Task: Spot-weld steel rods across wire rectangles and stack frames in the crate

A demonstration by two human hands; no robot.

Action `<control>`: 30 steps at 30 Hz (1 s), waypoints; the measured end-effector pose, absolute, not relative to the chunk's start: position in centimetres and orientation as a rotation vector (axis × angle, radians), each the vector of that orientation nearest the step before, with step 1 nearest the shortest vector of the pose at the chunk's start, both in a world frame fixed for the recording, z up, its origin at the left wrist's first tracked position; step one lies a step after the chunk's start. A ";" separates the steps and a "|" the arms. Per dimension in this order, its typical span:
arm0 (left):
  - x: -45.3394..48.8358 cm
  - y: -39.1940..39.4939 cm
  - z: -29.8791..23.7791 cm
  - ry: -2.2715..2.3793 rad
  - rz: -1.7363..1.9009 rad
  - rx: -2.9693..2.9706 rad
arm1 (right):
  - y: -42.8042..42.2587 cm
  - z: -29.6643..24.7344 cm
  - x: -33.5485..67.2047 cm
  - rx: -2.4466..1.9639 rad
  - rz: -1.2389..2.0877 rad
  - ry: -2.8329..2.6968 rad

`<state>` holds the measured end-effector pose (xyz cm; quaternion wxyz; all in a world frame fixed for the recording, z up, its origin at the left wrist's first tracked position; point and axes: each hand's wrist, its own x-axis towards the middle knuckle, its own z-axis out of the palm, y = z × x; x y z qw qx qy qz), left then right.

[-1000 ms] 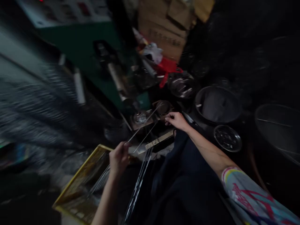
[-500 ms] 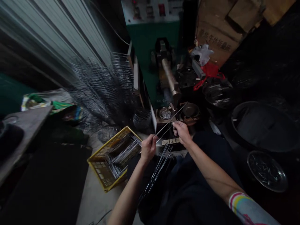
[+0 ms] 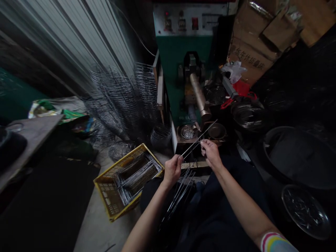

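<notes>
My left hand (image 3: 173,169) is closed round the near end of a thin metal rod (image 3: 193,144). The rod slants up to the right, its far tip just below the copper-coloured electrode tip of the machine (image 3: 183,47). A second thin rod runs beside it to the fingertips of my right hand (image 3: 212,154), which pinch it; the exact contact is too small to make out. Just beyond my hands is a round dish of small metal pieces (image 3: 188,132). More metal rods (image 3: 181,192) lie across my lap, below my left hand.
A yellow plastic crate (image 3: 105,196) holding loose rods stands at left. Stacks of wire rings (image 3: 118,94) rise behind it. A shallow round pan (image 3: 216,131) sits right of the dish. To the right are a large dark basin (image 3: 267,140) and a clear bowl of metal pieces (image 3: 306,211).
The view has tilted up slightly, so the surroundings sit lower and more to the right. Both hands keep hold of the rods, in nearly the same pose before the machine.
</notes>
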<state>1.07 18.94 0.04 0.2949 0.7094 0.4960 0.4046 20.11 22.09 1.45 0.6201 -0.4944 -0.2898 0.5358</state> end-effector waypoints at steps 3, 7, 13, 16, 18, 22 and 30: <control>1.5 19.2 0.1 1.324 1.094 1.889 | 22.5 1.6 20.4 -1.139 1.228 -0.675; 1.9 19.6 0.2 1.355 1.096 1.906 | 23.1 1.6 20.8 -1.132 1.208 -0.679; 2.3 19.8 0.4 1.345 1.114 1.904 | 23.7 1.7 21.3 -1.102 1.214 -0.685; 2.5 19.9 0.5 1.355 1.107 1.896 | 23.9 1.7 21.4 -1.093 1.224 -0.685; 2.5 20.1 0.6 1.356 1.109 1.891 | 24.1 1.7 21.4 -1.091 1.223 -0.688; 2.7 20.5 0.4 1.337 1.132 1.873 | 24.7 1.6 21.5 -1.082 1.216 -0.696; 2.8 21.1 0.6 1.343 1.114 1.881 | 25.2 1.8 21.5 -1.077 1.217 -0.695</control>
